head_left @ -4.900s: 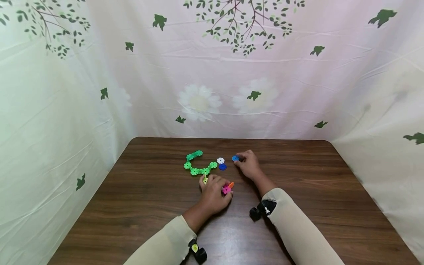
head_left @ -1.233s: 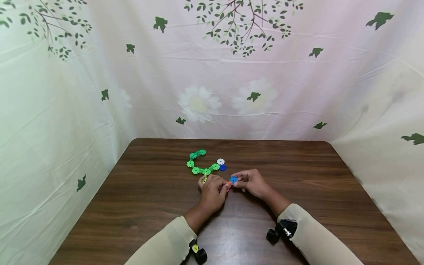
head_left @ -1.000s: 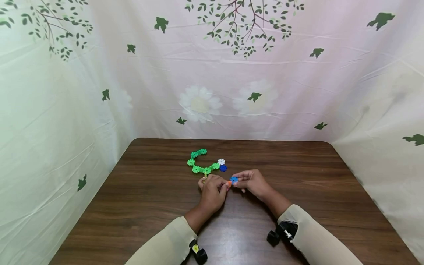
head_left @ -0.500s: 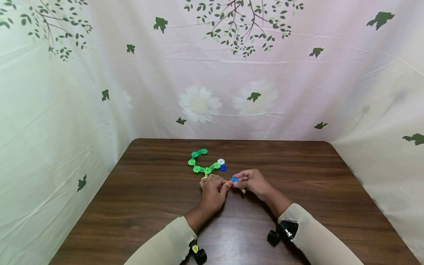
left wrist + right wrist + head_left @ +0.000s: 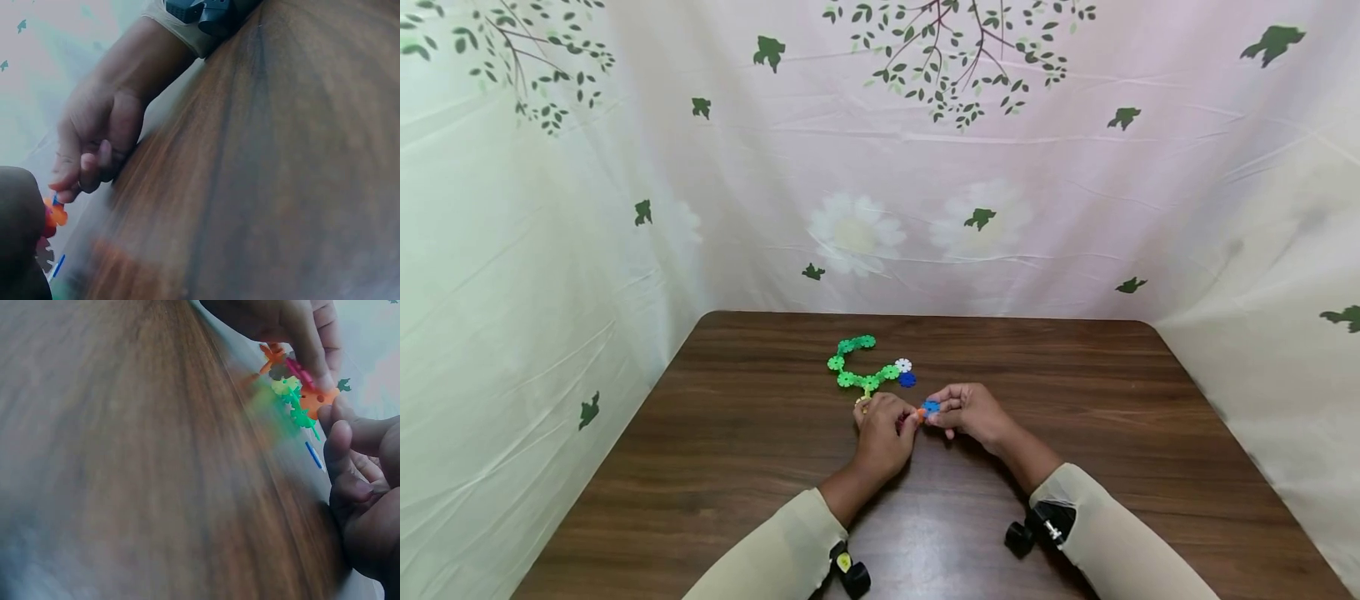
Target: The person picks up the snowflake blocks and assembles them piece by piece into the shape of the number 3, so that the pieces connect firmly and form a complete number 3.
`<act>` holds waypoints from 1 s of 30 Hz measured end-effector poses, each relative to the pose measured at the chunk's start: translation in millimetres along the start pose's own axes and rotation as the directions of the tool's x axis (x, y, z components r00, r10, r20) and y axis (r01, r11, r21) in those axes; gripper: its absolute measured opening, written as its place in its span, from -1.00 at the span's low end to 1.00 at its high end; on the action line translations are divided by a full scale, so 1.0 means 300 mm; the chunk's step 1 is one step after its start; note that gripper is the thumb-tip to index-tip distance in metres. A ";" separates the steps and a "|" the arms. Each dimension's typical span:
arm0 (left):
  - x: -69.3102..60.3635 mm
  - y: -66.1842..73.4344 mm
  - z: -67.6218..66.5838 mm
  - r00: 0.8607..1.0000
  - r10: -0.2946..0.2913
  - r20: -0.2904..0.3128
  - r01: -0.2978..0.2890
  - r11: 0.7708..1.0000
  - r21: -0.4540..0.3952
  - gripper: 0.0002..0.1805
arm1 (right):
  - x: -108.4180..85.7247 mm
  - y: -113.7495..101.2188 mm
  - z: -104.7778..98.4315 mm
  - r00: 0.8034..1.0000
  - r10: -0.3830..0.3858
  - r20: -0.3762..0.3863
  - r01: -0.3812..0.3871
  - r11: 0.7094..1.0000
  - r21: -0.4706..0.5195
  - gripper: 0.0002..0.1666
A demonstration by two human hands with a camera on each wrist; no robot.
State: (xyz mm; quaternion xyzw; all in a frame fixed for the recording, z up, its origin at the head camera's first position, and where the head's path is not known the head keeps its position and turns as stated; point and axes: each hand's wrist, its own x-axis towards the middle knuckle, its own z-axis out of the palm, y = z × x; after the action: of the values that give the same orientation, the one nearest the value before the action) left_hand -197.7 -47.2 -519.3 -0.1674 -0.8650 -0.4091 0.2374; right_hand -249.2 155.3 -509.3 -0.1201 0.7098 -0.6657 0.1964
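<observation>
In the head view, my left hand (image 5: 880, 437) grips the near end of a chain of flower-shaped linking discs. A pink disc (image 5: 300, 372) and an orange disc (image 5: 319, 400) show by its fingers in the right wrist view. My right hand (image 5: 976, 417) pinches a light blue disc (image 5: 931, 407) against the orange one; fingers hide whether their slots are joined. Beyond the left hand, a yellow disc (image 5: 863, 402) leads to the curved green disc chain (image 5: 847, 380) on the table. The left hand covers part of the chain.
A white disc (image 5: 903, 365) and a dark blue disc (image 5: 907, 380) lie together by the green chain's right end. The brown wooden table (image 5: 1075, 392) extends around the hands. A printed curtain (image 5: 880, 167) hangs behind its far edge.
My right hand has brought the light blue disc from farther back to the orange disc by my left hand. The green chain has shifted slightly right and away. Over the last second, hands barely move.
</observation>
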 end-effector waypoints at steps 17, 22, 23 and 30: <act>-0.018 -0.015 -0.012 0.996 -0.011 0.085 0.000 0.992 0.130 -0.92 | -0.003 0.015 -0.027 0.993 -0.089 0.081 0.106 0.968 -0.229 -0.57; -0.017 -0.004 -0.015 0.994 -0.032 0.106 0.017 0.990 0.143 -0.93 | 0.004 0.017 -0.044 0.996 -0.071 0.058 0.083 0.970 -0.229 -0.52; -0.017 -0.001 -0.017 0.993 -0.036 0.111 0.020 0.989 0.145 -0.94 | 0.007 0.016 -0.049 0.996 -0.068 0.051 0.078 0.973 -0.219 -0.51; -0.013 -0.001 -0.020 0.988 -0.058 0.140 0.033 0.984 0.173 -0.86 | 0.034 0.007 -0.065 0.999 -0.037 0.008 0.037 0.989 -0.143 -0.54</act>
State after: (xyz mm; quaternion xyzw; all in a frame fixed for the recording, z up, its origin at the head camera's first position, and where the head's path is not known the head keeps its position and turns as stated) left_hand -192.9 -52.4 -518.4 -0.1560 -0.9153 -0.3259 0.1781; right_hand -266.7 168.6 -511.9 -0.1489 0.7530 -0.6161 0.1768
